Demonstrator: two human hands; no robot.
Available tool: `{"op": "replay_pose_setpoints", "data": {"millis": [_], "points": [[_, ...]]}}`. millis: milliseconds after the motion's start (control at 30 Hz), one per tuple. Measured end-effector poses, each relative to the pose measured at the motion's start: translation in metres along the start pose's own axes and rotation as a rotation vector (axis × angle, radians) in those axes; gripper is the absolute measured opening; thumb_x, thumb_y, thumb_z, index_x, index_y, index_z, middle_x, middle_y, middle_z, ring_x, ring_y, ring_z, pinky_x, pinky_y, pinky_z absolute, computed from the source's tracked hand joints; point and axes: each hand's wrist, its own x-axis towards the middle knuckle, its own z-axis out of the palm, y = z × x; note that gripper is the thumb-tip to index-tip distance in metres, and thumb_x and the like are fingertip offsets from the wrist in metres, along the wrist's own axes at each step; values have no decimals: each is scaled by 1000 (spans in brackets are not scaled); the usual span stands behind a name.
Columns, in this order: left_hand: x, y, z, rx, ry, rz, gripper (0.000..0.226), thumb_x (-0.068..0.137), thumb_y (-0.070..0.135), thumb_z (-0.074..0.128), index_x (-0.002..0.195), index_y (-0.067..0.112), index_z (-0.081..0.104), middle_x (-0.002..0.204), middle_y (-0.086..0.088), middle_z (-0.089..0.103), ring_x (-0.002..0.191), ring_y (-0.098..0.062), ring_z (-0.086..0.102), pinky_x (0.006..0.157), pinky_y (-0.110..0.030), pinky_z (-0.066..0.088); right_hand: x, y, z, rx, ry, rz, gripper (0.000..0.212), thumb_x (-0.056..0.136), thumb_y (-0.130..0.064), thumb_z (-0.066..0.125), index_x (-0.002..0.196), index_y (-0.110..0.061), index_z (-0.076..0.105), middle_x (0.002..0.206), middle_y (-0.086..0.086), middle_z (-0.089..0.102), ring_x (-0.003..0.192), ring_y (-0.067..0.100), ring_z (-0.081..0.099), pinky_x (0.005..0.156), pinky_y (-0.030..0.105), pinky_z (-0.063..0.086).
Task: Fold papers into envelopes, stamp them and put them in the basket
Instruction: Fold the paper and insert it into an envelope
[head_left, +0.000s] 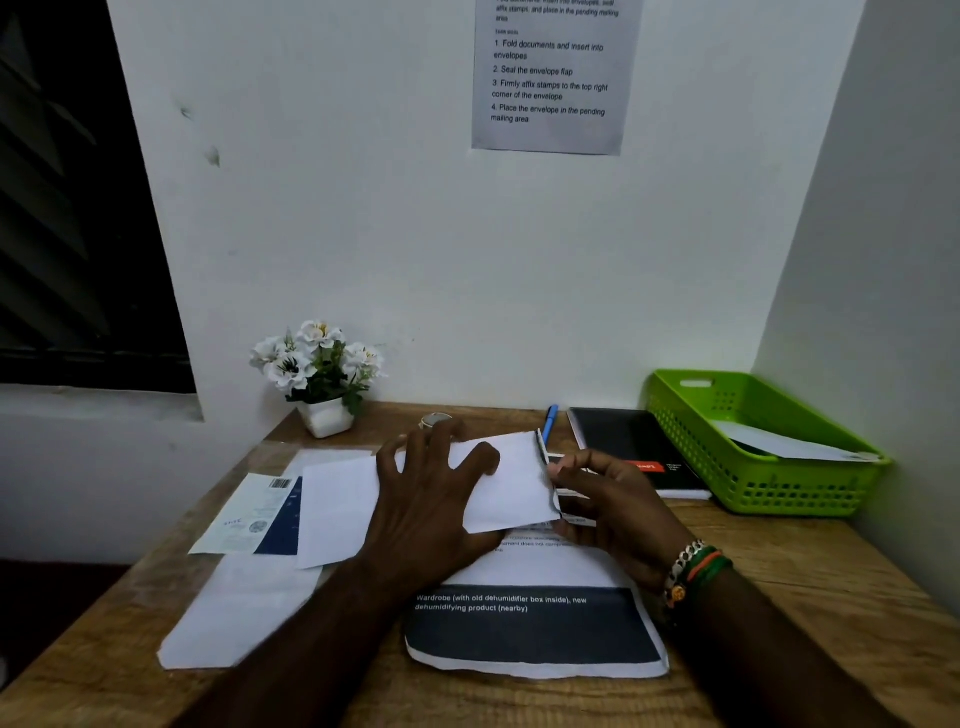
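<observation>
Basket (810, 488), green, white envelope (779, 442) inside

A: Basket (810, 493)?
B: Lime green, grid-holed. Printed sheet (535, 631): white with a navy band.
A: Pen (550, 422)?
B: Blue. Notebook (623, 441) black, 1 red label. Flowers (317, 358) white.

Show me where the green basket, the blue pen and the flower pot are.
green basket (779, 488): head view, front wall.
blue pen (550, 421): head view, upper barrel.
flower pot (327, 418): head view, white front face.
</observation>
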Motion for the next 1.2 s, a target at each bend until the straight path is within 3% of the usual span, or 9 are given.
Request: {"op": "replay_pose_setpoints", "data": {"millis": [167,333,533,733,833,933,1000,1133,1200], "points": [[-1,0,0,-6,-40,-3,61,64,75,60,115,44,46,146,-1,35,134,-26,37,111,-48,19,-2,7,3,-213,48,-132,16,81,-13,84,79,-16,69,78,3,67,63,13,62,57,30,53],[0,1,-1,-21,-24,-16,61,63,73,65,111,43,44,141,0,35,133,-25,36,112,-49,22,-1,10,6,-290,55,-231,12,85,-16,81,78,-10,73,94,5,74,74,12,67,66,29,58],[0,2,-2,-22,-14,-50,61,61,69,68,109,42,43,143,-2,35,133,-25,35,111,-49,25,1,11,2,-269,73,-175,11,87,-4,75,87,-13,80,100,1,76,79,12,69,67,30,59],[0,5,-4,-117,46,21,59,63,73,67,109,40,51,141,-1,42,130,-25,43,106,-50,32,4,10,2,-79,65,-75,36,83,2,76,112,-15,62,85,9,66,72,18,66,57,31,55],[2,9,-15,-204,125,54,62,68,84,65,110,40,56,143,2,43,131,-24,44,106,-50,34,-8,-8,9,17,75,-83,25,86,2,72,107,-12,69,89,9,72,72,16,69,60,29,55],[8,18,-41,-302,212,58,64,75,88,59,116,39,63,152,4,42,139,-21,40,112,-43,26,-28,-41,21,17,148,-310,21,87,4,70,87,-16,74,87,8,75,75,18,69,63,33,58],[14,31,-70,-423,340,32,54,85,79,55,114,36,68,145,6,46,135,-18,43,108,-39,33,-46,-69,34,-49,206,-554,23,85,5,73,80,-17,74,82,7,75,76,19,68,68,36,59],[27,71,-143,-971,510,-172,31,94,54,61,105,28,74,116,8,59,109,-10,62,87,-29,52,-87,-111,69,-281,245,-957,12,86,-2,77,89,-13,73,83,3,75,78,12,71,65,26,59],[31,83,-175,-1254,500,-291,30,93,50,61,97,24,76,103,4,72,98,-15,71,85,-39,59,-98,-121,86,-459,313,-1116,10,87,-7,77,93,-13,73,84,-1,71,79,13,70,64,26,56]]}}
